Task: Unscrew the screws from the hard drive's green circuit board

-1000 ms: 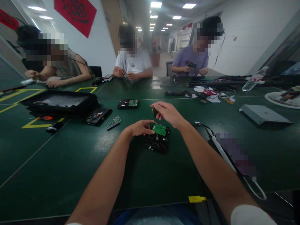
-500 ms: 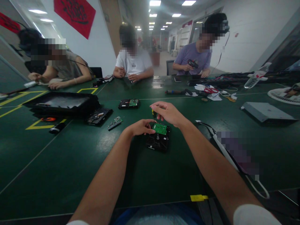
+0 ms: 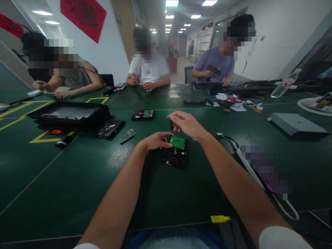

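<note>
In front of me a black hard drive [image 3: 174, 158] lies flat on the green table, a green circuit board [image 3: 177, 142] on its far half. My left hand [image 3: 157, 141] grips the drive's far left corner, thumb over the board's edge and forefinger reaching along the far side. A small dark-handled screwdriver [image 3: 171, 124] stands nearly upright in my right hand [image 3: 186, 124], pinched between thumb and fingers. Its shaft points down to the board's far left corner; the contact at the tip is too small to make out.
Left of the drive lie a loose circuit board [image 3: 128, 136], another hard drive [image 3: 110, 129] and a black tray [image 3: 70, 116]. A further drive [image 3: 143, 114] sits beyond. A cabled white power strip [image 3: 249, 164] and a grey metal box [image 3: 297, 123] are at right. Three people sit opposite.
The screwdriver's handle has turned in my right fingers: its yellow part faced me before, and now a dark side shows. My left hand and the drive stay in place.
</note>
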Tool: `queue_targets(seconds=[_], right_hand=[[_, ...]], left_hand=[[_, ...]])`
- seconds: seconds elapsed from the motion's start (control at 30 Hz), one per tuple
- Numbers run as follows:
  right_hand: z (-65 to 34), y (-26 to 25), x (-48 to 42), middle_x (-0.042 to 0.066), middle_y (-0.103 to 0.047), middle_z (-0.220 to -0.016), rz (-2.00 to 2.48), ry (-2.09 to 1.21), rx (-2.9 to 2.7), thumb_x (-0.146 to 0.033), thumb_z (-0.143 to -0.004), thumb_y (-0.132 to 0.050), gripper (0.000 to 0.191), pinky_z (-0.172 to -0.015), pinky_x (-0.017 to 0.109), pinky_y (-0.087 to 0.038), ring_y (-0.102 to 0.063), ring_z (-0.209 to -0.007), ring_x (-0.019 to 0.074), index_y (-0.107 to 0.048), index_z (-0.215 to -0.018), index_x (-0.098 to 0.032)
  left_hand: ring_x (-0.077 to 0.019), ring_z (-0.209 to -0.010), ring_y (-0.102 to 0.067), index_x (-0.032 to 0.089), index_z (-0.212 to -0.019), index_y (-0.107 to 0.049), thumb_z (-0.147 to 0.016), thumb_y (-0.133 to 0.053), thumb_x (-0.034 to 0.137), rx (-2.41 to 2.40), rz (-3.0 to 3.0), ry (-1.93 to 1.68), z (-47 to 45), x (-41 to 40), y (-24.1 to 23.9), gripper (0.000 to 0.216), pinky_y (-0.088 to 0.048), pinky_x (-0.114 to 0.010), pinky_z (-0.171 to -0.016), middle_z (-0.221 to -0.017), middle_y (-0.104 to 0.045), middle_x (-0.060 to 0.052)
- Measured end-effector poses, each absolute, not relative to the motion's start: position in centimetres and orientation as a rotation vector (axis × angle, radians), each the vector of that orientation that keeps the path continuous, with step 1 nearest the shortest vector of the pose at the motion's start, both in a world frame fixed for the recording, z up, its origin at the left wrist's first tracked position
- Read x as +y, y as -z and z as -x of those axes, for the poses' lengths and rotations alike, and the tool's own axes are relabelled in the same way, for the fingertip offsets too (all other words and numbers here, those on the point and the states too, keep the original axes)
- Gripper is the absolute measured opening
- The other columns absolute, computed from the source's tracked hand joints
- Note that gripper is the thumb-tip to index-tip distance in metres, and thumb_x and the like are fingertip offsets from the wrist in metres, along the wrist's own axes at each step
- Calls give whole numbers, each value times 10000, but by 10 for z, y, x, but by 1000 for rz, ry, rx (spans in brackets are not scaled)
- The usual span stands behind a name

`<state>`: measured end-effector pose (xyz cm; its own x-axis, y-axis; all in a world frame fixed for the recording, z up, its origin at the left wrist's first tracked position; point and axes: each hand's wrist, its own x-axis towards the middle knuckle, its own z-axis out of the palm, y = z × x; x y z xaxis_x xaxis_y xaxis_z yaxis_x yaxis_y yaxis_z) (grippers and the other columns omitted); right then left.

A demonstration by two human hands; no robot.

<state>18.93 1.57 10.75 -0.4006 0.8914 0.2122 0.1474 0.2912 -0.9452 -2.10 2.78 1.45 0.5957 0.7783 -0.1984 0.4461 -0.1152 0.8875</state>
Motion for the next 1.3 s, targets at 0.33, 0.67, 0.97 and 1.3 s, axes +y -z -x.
queue_targets(seconds=[0.33, 0.67, 0.97, 1.3], right_hand=[[-190, -103, 17, 26, -741, -890, 1019, -1101, -1729, -331, -911, -684, 132, -454, 222, -398, -563, -528, 83, -662, -962, -211], [-187, -105, 18, 64, -728, -991, 973, -1256, -1659, -312, -1022, -495, 243, -533, 237, -529, -626, -595, 101, -708, -1043, -198], [-190, -106, 16, 12, -671, -792, 1009, -1089, -1757, -353, -944, -649, 150, -493, 226, -444, -581, -599, 110, -689, -966, -210], [-188, -106, 18, 48, -741, -985, 957, -1190, -1720, -314, -966, -597, 135, -450, 213, -434, -598, -553, 86, -683, -1009, -220]], left_hand=[[-128, -624, -570, 190, -1523, -480, -790, -820, 499, 999, -1772, -366, 21, 31, -14, 865, -434, -269, -623, -830, -630, 21], [-122, -617, -560, 185, -1525, -476, -805, -810, 478, 1000, -1766, -377, 22, 29, -14, 846, -421, -259, -600, -830, -631, 18], [-132, -638, -558, 187, -1492, -510, -792, -820, 445, 997, -1744, -382, 21, 31, -12, 808, -453, -269, -629, -808, -629, 22], [-121, -603, -543, 165, -1510, -495, -804, -814, 434, 996, -1748, -397, 20, 27, -16, 821, -421, -263, -600, -791, -636, 24]])
